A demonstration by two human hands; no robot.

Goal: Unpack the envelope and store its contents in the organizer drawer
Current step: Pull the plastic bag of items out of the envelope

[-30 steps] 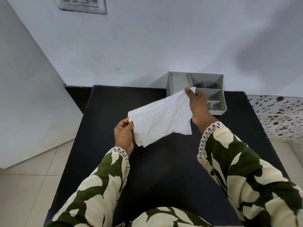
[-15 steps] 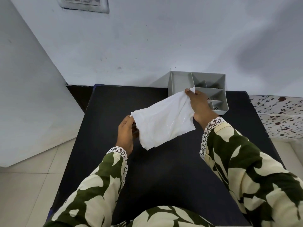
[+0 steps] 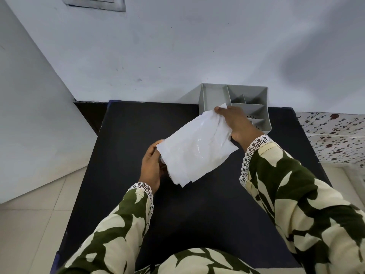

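From the head camera, looking down: I hold one white envelope (image 3: 197,147) above a black counter (image 3: 197,214), tilted so its upper end rises toward the far right and its open lower end hangs toward me. My right hand (image 3: 237,123) has its fingers (image 3: 221,111) clamped on the envelope's top corner, thumb underneath and out of sight. My left hand (image 3: 151,167) sits at the envelope's lower left edge, curled against it; the sheet hides the fingertips, so I cannot tell whether they are pinched on the envelope or closed around something coming out of it. A small pale rounded shape shows just at that edge, too hidden to name.

One grey organizer drawer (image 3: 235,95) stands at the far edge of the counter against a pale wall (image 3: 177,46), just behind my right hand. I count five compartments visible: a long one on the left, two small ones at the back, and two stacked in front on the right, the front ones with perforated floors. All that I can see of them holds nothing.

The envelope's glossy surface carries no readable print or label. Both of my sleeves (image 3: 296,194) are olive and cream patterned with white lace cuffs. One framed fixture (image 3: 94,2) sits high on the wall, its markings unreadable.
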